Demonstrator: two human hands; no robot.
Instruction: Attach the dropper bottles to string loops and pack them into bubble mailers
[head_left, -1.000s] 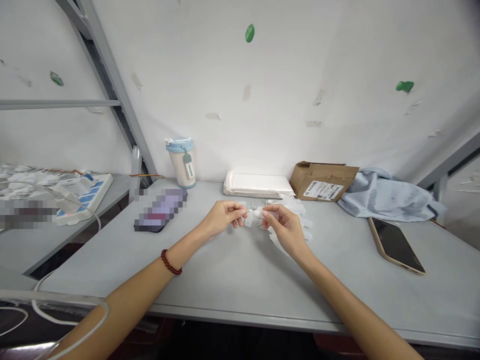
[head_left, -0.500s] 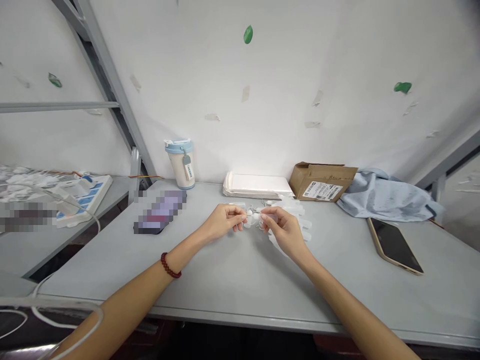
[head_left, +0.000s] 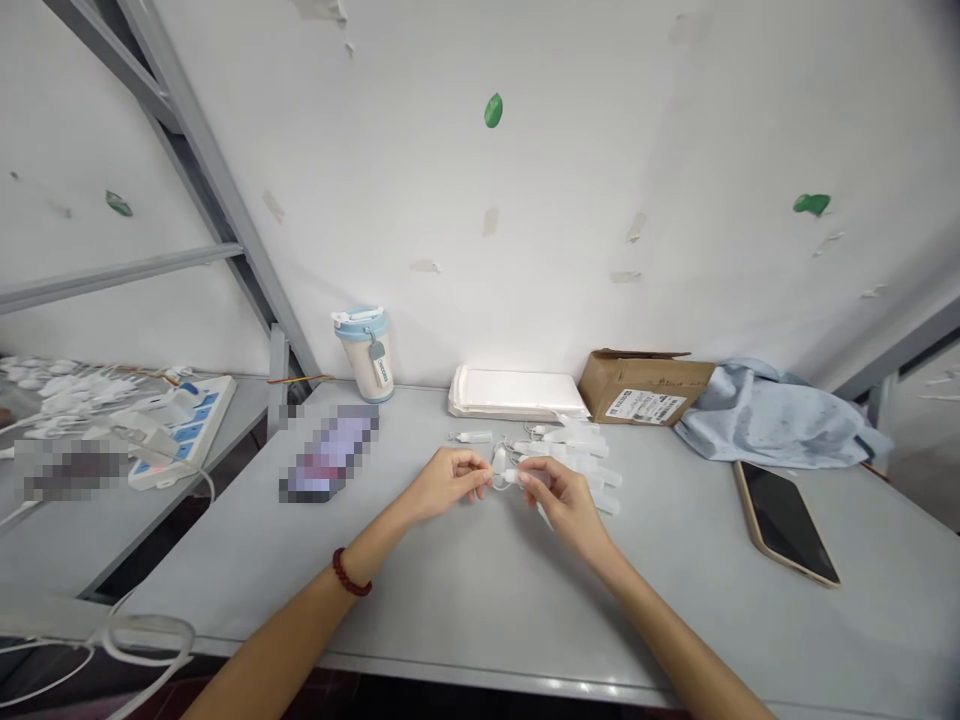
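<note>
Over the middle of the table, my right hand (head_left: pixel 561 496) pinches a small white tube-like piece (head_left: pixel 512 476) between thumb and fingertips. My left hand (head_left: pixel 450 482), with a dark red bead bracelet on its wrist, is closed in a pinch at a thin pale cord (head_left: pixel 498 487) that curves from the tube's end. Just behind and to the right of my fingers lie several translucent white tubes (head_left: pixel 581 440) with thin cord loops, partly hidden by my right hand. One separate tube (head_left: pixel 474 437) lies behind my left hand.
At the back stand a white flat stack (head_left: pixel 517 390), a cardboard box (head_left: pixel 645 388) and a blue-lidded cup (head_left: pixel 366 355). A grey-blue cloth (head_left: pixel 780 415) and a phone (head_left: pixel 787 520) lie right; a blurred-out phone (head_left: pixel 334 455) lies left. Cables and a power strip (head_left: pixel 187 430) are farther left.
The view has tilted up, so everything sits lower in the picture. Between my hands, the white tube and its curved cord now show more clearly. Both hands stay pinched close together.
</note>
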